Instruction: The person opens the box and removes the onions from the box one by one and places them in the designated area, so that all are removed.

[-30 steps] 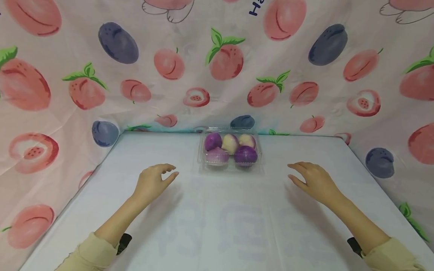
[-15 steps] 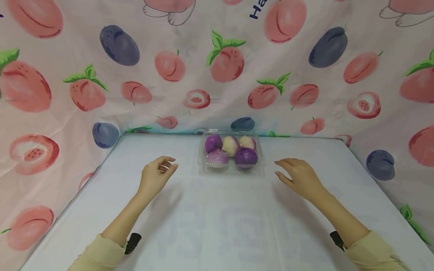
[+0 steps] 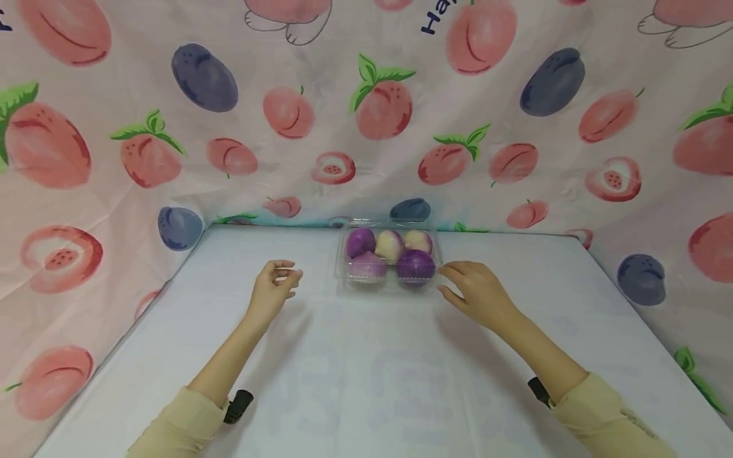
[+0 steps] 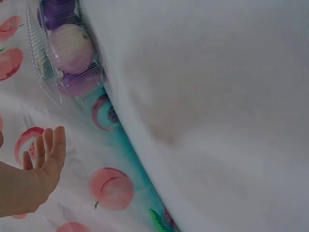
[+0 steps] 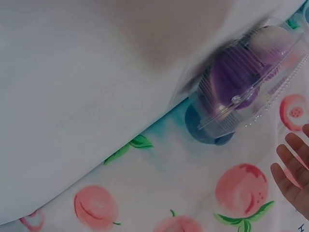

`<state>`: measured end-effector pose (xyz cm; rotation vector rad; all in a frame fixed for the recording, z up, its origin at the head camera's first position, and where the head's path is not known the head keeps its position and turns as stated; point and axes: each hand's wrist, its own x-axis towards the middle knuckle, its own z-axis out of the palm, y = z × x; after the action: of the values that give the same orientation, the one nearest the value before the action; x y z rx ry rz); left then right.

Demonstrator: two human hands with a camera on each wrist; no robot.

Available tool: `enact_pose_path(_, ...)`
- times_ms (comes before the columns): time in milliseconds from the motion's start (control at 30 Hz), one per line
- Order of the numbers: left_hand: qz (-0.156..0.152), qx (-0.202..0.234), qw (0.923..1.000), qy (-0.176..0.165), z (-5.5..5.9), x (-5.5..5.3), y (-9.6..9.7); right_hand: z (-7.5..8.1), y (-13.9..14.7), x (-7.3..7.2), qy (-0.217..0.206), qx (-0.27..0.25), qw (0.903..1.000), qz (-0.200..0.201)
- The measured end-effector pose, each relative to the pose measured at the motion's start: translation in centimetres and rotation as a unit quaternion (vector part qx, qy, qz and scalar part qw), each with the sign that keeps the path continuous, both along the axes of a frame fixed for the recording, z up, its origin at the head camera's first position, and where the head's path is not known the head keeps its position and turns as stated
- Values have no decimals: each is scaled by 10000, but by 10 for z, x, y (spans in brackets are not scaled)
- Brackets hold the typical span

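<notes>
A clear plastic clamshell box (image 3: 390,277) stands at the back middle of the table, its lid down. Inside are several onion-like bulbs, among them a dark purple one (image 3: 415,264) at front right and a whitish one (image 3: 389,245) behind. My right hand (image 3: 478,294) is at the box's right side, fingertips right by its edge, fingers loosely bent. To the left, with a gap to the box, my left hand (image 3: 270,296) is raised over the table with relaxed fingers and nothing in it. Both wrist views show the box, with the left hand (image 4: 41,176) and right hand (image 5: 293,169) near it.
A white cloth covers the table (image 3: 389,381). Behind the box rises a curtain (image 3: 332,76) printed with peaches and plums, which also runs along both sides. The box sits close to the table's back edge.
My right hand has moved left up to the box's right side. My left hand has shifted slightly up and turned at the wrist. The box has stayed in place.
</notes>
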<state>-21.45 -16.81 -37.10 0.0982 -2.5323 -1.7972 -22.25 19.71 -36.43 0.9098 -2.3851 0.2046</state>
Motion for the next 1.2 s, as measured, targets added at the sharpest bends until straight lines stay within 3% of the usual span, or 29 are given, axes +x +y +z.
enact_pose_path(267, -502, 835, 9907, -953, -2, -7, 9, 2, -22, -6, -129, -38, 9999, 76)
enact_pose_path(533, -848, 1225, 9802, -1301, -7, -15, 13, 1, -42, -12, 30, -129, 9992, 380)
enact_pose_path(667, -936, 1546, 9705, -1595, -13, -22, 17, -1, -54, -15, -5, -141, 9986, 501)
enact_pose_path(767, -843, 2239, 9519, -1913, -16, -30, 21, -1, -64, -19, -83, -91, 9982, 585)
enact_pose_path(933, -450, 3696, 8967, -2395, -19, -42, 28, -2, -82, -23, -251, -39, 9973, 687)
enact_pose_path(1000, -328, 3972, 8819, -2516, -21, -45, 31, -2, -89, -25, -293, 17, 9971, 698)
enact_pose_path(1100, -309, 4120, 8725, -2608, -24, -47, 34, -5, -101, -28, -406, 108, 9964, 741)
enact_pose_path(1200, -252, 4142, 8707, -2640, -29, -51, 39, -10, -112, -32, -602, 136, 9948, 808)
